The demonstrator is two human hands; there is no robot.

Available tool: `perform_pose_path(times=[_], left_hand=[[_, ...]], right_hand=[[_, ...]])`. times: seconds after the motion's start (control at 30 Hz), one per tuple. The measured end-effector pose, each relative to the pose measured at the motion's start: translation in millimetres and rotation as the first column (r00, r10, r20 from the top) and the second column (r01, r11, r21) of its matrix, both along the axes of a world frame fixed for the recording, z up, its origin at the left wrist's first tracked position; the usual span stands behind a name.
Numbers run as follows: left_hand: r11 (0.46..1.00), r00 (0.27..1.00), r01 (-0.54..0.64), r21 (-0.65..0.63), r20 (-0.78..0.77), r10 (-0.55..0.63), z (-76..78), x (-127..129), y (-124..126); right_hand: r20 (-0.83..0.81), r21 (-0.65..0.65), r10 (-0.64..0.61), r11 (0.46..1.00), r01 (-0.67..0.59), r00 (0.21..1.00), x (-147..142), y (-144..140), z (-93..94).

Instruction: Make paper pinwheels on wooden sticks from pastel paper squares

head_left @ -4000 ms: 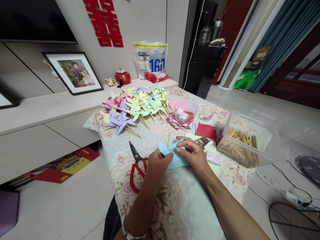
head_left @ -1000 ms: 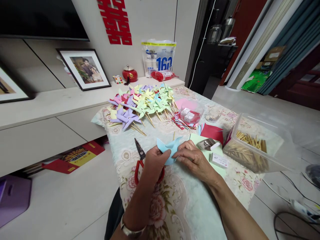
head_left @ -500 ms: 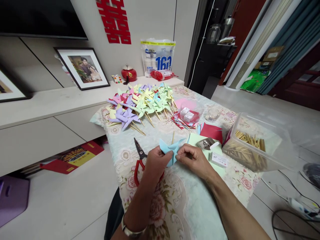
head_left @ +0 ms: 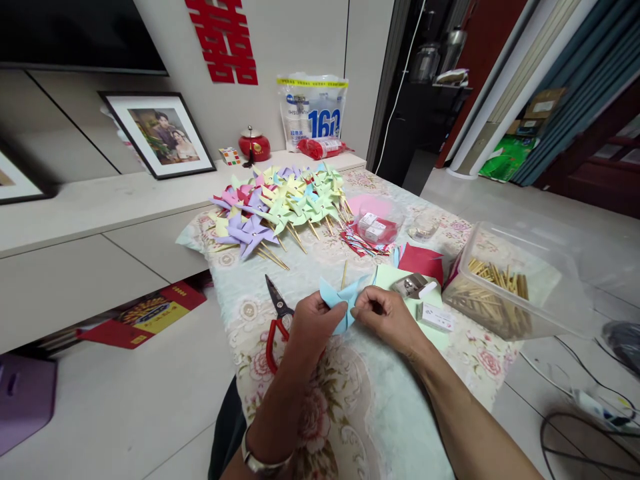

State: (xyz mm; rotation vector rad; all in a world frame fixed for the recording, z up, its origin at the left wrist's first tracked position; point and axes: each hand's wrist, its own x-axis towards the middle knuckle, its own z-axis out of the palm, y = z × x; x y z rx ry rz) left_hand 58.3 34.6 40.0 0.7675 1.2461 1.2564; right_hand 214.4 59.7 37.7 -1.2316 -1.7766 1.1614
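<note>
Paper first: my left hand [head_left: 313, 327] pinches the blue paper [head_left: 337, 298] by its near corner, thumb closed on top, and my right hand [head_left: 387, 317] has its fingertips closed on the folded tips at the centre, the piece held just above the desk's near middle. I judge the trick is keeping all tips stacked on one point, pinched firm so none springs back. Red-handled scissors [head_left: 275, 323] lie just left of my left hand. A stick [head_left: 344, 273] lies just beyond the paper. Further right, the clear box of sticks [head_left: 500, 293] sits by the right edge. At the far end, finished pinwheels [head_left: 280, 203] are piled.
</note>
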Motion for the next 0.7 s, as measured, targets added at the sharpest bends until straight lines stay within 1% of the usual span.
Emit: perform_pose_path(times=[0.2, 0.5, 0.7], left_hand=[[1.000, 1.000, -0.009, -0.001, 0.022, 0.009, -3.8, 1.3, 0.1], [1.000, 1.000, 0.001, 0.013, -0.006, 0.000, -6.6, 0.5, 1.8], [0.998, 0.999, -0.041, 0.038, -0.022, 0.042, -7.6, 4.8, 0.8]], right_hand=[[0.002, -0.001, -0.020, 1.000, 0.020, 1.000, -1.0, 0.9, 0.3], [-0.002, -0.007, -0.020, 1.000, 0.020, 1.000, -2.0, 1.4, -0.7], [-0.003, -0.024, -0.030, 0.999, 0.030, 1.000, -1.8, 1.0, 0.6]])
